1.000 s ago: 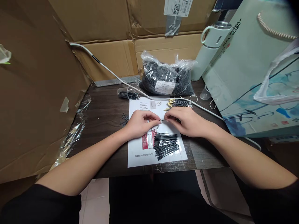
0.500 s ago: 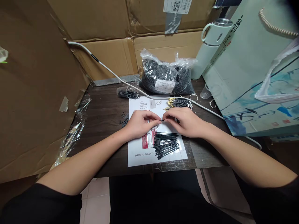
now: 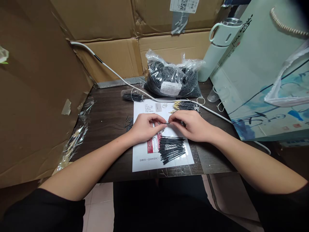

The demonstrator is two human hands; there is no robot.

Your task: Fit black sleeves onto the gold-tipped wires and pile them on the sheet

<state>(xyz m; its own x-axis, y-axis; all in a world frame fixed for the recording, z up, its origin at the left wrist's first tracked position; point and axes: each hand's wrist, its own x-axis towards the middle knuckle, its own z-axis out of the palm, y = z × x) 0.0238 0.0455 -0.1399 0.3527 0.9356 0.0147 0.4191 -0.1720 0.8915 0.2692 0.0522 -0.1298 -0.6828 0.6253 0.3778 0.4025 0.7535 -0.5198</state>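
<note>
My left hand (image 3: 148,128) and my right hand (image 3: 189,125) meet fingertip to fingertip over the paper sheet (image 3: 145,164). Both are closed in a pinch on a thin black wire (image 3: 167,123), which shows in the small gap between them. Its ends are mostly covered by my fingers, so I cannot tell if a sleeve is on it. Just below lies a row of black wires (image 3: 172,149), side by side. Behind my right hand is a bundle of black wires with gold tips (image 3: 185,105). Short black tubes (image 3: 129,124) lie loose left of my left hand.
A clear bag of black pieces (image 3: 171,79) stands at the back, with a small bag of black wires (image 3: 132,96) to its left. A white cable (image 3: 116,74) crosses the table. A pale green bottle (image 3: 214,53) and a large paper bag (image 3: 270,74) stand right.
Both hands keep their pinch on the wire and have barely moved. The view has shifted very slightly.
</note>
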